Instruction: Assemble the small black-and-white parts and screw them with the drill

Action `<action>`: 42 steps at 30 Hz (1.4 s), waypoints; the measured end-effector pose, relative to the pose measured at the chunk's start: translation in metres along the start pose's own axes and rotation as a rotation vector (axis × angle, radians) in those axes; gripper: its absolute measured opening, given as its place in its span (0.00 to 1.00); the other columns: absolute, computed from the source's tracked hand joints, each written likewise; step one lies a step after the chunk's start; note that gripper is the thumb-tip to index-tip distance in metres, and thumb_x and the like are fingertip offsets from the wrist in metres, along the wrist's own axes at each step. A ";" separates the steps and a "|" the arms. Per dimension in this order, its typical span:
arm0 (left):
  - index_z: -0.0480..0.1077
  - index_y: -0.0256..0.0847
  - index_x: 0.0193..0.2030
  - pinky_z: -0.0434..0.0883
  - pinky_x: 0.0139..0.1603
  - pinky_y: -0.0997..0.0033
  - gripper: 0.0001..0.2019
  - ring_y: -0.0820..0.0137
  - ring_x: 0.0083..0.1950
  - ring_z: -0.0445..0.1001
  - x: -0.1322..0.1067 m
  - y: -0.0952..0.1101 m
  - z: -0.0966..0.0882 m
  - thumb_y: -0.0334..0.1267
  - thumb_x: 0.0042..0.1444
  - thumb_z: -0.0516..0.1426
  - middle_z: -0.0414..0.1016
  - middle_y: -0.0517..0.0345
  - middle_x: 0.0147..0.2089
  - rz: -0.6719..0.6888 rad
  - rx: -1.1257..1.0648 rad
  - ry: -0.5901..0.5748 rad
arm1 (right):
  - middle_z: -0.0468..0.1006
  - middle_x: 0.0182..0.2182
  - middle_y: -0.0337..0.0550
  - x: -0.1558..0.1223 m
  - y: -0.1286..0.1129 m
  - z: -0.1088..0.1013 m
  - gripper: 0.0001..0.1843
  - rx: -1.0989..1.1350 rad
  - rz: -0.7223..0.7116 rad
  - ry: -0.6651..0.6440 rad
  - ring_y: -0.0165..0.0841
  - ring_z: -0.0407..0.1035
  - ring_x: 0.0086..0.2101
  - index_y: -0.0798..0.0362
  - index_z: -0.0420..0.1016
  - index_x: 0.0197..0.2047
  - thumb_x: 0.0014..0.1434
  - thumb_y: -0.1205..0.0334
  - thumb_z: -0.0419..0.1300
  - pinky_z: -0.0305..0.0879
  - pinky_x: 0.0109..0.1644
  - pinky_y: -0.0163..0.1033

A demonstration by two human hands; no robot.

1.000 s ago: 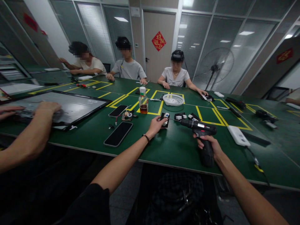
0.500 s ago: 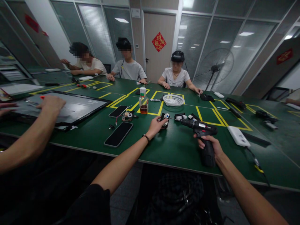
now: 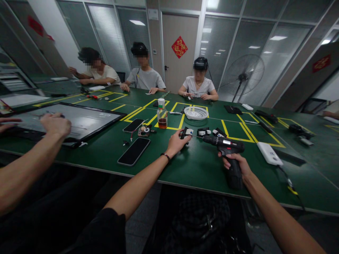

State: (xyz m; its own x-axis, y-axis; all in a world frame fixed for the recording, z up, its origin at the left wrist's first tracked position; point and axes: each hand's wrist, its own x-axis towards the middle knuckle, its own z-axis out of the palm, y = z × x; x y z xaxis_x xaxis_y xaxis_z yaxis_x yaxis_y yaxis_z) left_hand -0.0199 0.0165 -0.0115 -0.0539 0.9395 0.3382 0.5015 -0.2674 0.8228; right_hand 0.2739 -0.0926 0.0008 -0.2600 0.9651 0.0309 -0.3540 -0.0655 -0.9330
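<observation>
My left hand (image 3: 177, 141) is closed on a small black and white part (image 3: 186, 132) lifted slightly off the green table (image 3: 201, 165). My right hand (image 3: 236, 163) grips the handle of a black electric screwdriver (image 3: 225, 148), its thin bit pointing left at the part. More small black parts (image 3: 209, 132) lie just beyond the screwdriver's nose.
Two phones (image 3: 134, 151) (image 3: 133, 125), a small circuit piece (image 3: 144, 131), a bottle (image 3: 162, 113) and a white fan grille (image 3: 196, 112) lie ahead. A white power pack (image 3: 269, 153) with a cable sits right. A neighbour's arm (image 3: 29, 165) works over a large screen panel (image 3: 79, 121) at left. Three people sit opposite.
My left hand has raised and tilted the small part a little. The screwdriver has shifted slightly left. The neighbour's hand moved on the panel, and the person opposite drew both hands in.
</observation>
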 end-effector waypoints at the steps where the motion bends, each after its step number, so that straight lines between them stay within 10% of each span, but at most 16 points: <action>1: 0.69 0.44 0.58 0.70 0.51 0.65 0.29 0.61 0.51 0.75 0.000 0.000 0.000 0.53 0.51 0.62 0.77 0.50 0.51 0.007 0.000 0.001 | 0.73 0.25 0.45 0.000 0.000 -0.001 0.11 -0.002 0.004 -0.003 0.27 0.57 0.20 0.59 0.75 0.40 0.55 0.64 0.58 0.59 0.22 0.35; 42: 0.60 0.49 0.65 0.67 0.54 0.60 0.32 0.54 0.56 0.72 -0.008 0.018 -0.012 0.50 0.54 0.60 0.72 0.51 0.59 0.155 0.347 0.077 | 0.76 0.38 0.50 0.003 0.006 -0.004 0.10 0.015 -0.007 0.025 0.25 0.58 0.22 0.58 0.75 0.41 0.55 0.65 0.60 0.63 0.22 0.34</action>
State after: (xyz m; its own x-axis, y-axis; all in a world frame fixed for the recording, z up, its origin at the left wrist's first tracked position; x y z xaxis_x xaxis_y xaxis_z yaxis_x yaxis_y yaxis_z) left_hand -0.0208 0.0018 0.0056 -0.0122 0.8712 0.4908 0.7701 -0.3049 0.5604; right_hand 0.2749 -0.0888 -0.0060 -0.2349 0.9716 0.0280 -0.3689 -0.0625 -0.9274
